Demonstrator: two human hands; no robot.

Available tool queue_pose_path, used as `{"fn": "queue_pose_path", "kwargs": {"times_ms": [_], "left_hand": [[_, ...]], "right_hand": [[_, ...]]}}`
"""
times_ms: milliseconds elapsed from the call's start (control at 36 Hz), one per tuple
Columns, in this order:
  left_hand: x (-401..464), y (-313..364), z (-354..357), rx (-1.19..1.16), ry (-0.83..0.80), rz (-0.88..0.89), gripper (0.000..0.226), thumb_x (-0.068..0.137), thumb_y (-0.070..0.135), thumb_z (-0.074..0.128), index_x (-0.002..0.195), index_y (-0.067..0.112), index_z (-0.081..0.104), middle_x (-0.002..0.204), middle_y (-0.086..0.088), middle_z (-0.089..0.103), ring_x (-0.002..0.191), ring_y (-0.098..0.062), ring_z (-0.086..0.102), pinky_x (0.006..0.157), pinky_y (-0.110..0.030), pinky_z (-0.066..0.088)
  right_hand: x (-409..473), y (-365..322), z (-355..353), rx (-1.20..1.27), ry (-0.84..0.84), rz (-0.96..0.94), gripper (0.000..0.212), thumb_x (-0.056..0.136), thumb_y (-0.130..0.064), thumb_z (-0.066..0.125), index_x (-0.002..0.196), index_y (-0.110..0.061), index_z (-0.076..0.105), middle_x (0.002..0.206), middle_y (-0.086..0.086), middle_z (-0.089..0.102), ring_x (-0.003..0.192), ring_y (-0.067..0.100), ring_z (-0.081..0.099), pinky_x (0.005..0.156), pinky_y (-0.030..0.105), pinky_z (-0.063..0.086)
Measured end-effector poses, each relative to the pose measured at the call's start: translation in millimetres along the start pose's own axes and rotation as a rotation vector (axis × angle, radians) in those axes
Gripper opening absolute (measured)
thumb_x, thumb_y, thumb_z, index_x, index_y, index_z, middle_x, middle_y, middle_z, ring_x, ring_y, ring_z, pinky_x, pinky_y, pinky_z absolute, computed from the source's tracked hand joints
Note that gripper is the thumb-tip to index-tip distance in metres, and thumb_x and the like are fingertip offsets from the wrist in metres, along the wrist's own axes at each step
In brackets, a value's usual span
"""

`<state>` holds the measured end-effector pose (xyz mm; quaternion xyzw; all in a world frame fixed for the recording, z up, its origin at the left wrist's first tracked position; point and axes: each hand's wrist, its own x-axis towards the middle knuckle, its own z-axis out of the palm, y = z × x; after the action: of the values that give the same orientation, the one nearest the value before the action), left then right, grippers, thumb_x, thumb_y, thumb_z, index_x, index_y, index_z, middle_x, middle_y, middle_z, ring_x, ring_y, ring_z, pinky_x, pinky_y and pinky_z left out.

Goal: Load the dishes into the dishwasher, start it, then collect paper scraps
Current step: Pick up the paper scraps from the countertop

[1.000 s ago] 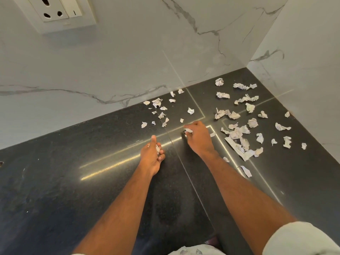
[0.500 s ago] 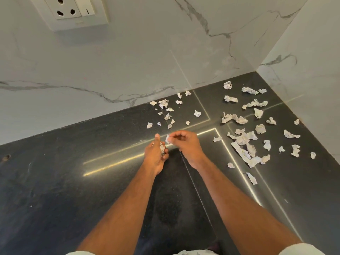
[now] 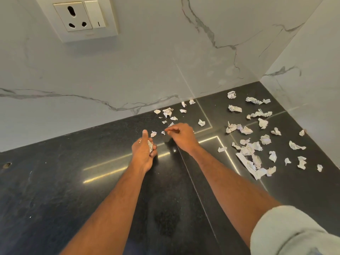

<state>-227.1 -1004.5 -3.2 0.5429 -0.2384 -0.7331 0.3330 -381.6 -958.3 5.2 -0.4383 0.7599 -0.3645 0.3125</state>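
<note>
White crumpled paper scraps lie scattered on the black stone counter. My left hand is cupped, thumb up, and holds a small wad of collected scraps against its curled fingers. My right hand reaches toward the back wall with its fingers curled. Its thumb and forefinger meet on a tiny scrap that lies on the counter. Another small scrap lies between the two hands. A cluster of small scraps sits just beyond, by the wall. A bigger spread of scraps covers the right corner.
Marble-patterned walls close the counter at the back and on the right, meeting in a corner. A socket and switch plate is on the back wall, upper left. A small hole marks the counter's far left.
My right hand carried a scrap from the counter to my cupped left hand, then moved back out toward the small scraps near the wall. The left hand stayed in place.
</note>
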Motion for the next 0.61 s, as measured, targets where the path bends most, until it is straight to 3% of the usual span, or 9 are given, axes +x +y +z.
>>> {"fn": "queue_pose_path", "kwargs": {"times_ms": [83,194,361,444,611], "left_hand": [[6.8,11.3,-6.9,0.016,0.022,-0.002,0.033,0.101,0.037,0.057,0.090,0.007,0.053,0.072,-0.004,0.048,0.050,-0.011,0.044,0.036,-0.020,0.025],[10.9,22.2,-12.1,0.063,0.035,-0.008,0.033,0.100,0.039,0.057,0.093,0.007,0.055,0.071,-0.004,0.049,0.052,-0.011,0.045,0.039,-0.021,0.028],[9.3,25.0,-10.0,0.099,0.028,-0.010,0.035,0.101,0.040,0.055,0.094,0.006,0.056,0.071,-0.004,0.048,0.054,-0.011,0.045,0.042,-0.023,0.028],[7.7,21.6,-7.0,0.129,0.018,-0.017,0.036,0.102,0.041,0.053,0.095,0.006,0.055,0.069,-0.004,0.047,0.053,-0.011,0.045,0.042,-0.023,0.028],[4.5,11.5,-7.6,0.117,0.008,-0.060,0.039,0.102,0.043,0.052,0.095,0.005,0.055,0.069,-0.004,0.047,0.053,-0.012,0.046,0.042,-0.023,0.028]], "right_hand": [[29.6,-3.0,-6.1,-0.208,0.088,-0.019,0.027,0.094,-0.004,0.056,0.103,-0.016,0.078,0.110,0.005,0.069,0.091,0.011,0.064,0.090,0.027,0.051],[66.3,-6.4,-8.8,-0.421,0.008,-0.053,0.036,0.093,-0.002,0.052,0.120,-0.018,0.071,0.123,0.012,0.060,0.113,0.030,0.060,0.100,0.036,0.047],[95.7,-20.1,-2.9,-0.769,-0.190,-0.111,0.054,0.093,-0.009,0.054,0.143,-0.029,0.048,0.141,0.010,0.044,0.130,0.036,0.045,0.105,0.054,0.042],[96.8,-21.0,0.5,-0.956,-0.236,-0.116,0.058,0.094,-0.015,0.055,0.148,-0.026,0.040,0.148,0.009,0.041,0.135,0.035,0.039,0.107,0.056,0.036],[78.1,-5.6,0.1,-1.156,-0.124,-0.280,0.027,0.095,-0.013,0.051,0.118,-0.020,0.063,0.118,0.004,0.064,0.121,0.025,0.051,0.096,0.042,0.041]]}}
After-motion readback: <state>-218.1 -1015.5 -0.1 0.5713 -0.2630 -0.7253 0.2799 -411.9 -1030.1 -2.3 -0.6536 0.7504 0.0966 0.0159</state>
